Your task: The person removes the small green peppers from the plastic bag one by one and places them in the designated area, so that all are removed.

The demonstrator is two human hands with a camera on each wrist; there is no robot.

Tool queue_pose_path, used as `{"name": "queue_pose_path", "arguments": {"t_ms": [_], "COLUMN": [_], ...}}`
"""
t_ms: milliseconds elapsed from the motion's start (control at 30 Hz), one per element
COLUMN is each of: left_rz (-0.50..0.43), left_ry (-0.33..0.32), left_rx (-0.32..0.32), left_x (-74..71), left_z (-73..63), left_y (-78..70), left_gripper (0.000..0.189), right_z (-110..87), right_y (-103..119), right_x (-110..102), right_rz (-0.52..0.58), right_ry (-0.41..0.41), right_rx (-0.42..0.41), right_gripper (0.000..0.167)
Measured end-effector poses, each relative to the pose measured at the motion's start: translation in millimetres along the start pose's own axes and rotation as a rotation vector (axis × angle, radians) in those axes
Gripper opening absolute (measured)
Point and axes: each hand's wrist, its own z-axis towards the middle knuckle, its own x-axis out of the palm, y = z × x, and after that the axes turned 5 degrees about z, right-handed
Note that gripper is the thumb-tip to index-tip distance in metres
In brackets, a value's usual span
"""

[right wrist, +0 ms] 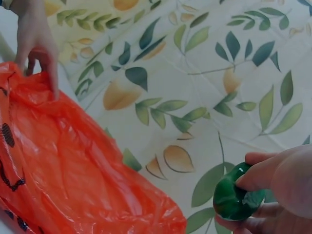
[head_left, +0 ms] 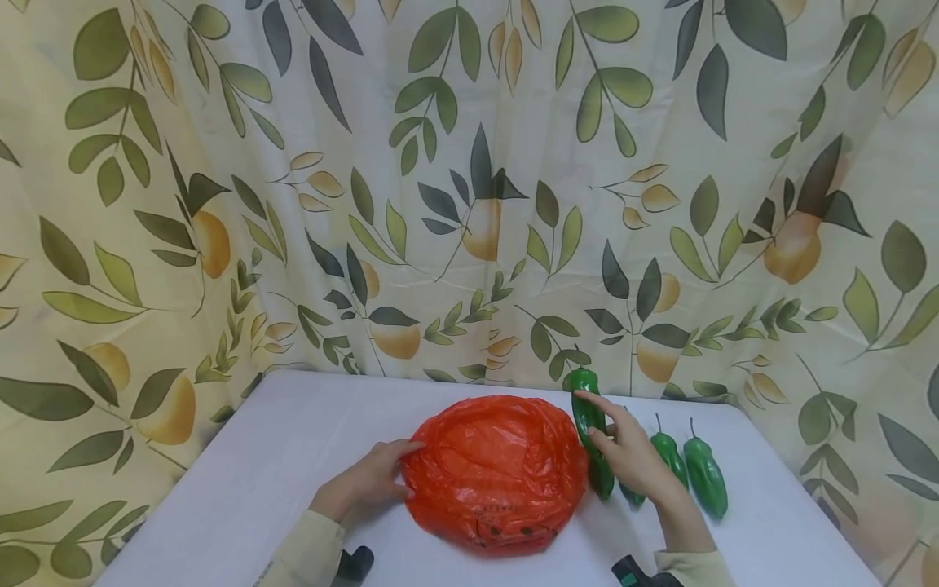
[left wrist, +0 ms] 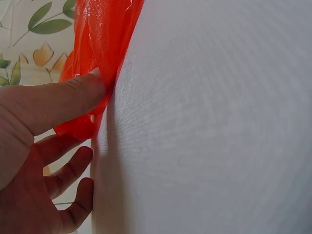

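Note:
A crumpled red plastic bag lies on the table, with dark printed marks along its near side. At its left edge my left hand pinches the plastic between thumb and fingers; the left wrist view shows the thumb against the red film. My right hand grips a long green pepper, held nearly upright beside the bag's right edge. The right wrist view shows one rounded end of this pepper between thumb and fingers. The bag's opening cannot be made out.
Right of my right hand lie two more green peppers, a nearer one and another partly behind the wrist. A further pepper is mostly hidden by that hand. A leaf-patterned curtain hangs behind the white table.

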Motion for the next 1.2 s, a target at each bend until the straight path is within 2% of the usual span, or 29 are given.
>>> {"name": "queue_pose_path", "arguments": {"t_ms": [233, 600, 900, 1033, 1200], "left_rz": [0.002, -0.014, -0.011, -0.007, -0.009], "left_ry": [-0.004, -0.016, 0.01, 0.01, 0.006], "left_rx": [-0.012, -0.029, -0.005, -0.006, -0.006], "left_x": [-2.4, -3.5, 1.6, 1.4, 0.2], "left_z": [0.9, 1.0, 1.3, 1.1, 0.8], "left_y": [0.7, 5.9, 4.0, 1.8, 1.2], "left_gripper": [0.076, 0.076, 0.076, 0.076, 0.075], "right_z": [2.1, -7.8, -29.3, -36.1, -35.0], "right_y": [-3, -16, -32, -36, -39], "right_x": [-3, -19, -40, -49, -60], "right_rz": [-0.014, -0.122, -0.203, -0.222, -0.264], "right_ry": [-0.007, -0.023, -0.068, -0.083, -0.085], "right_rx": [0.002, -0.009, -0.055, -0.058, -0.022], "right_gripper": [0.057, 0.06, 0.06, 0.054, 0.045]}}
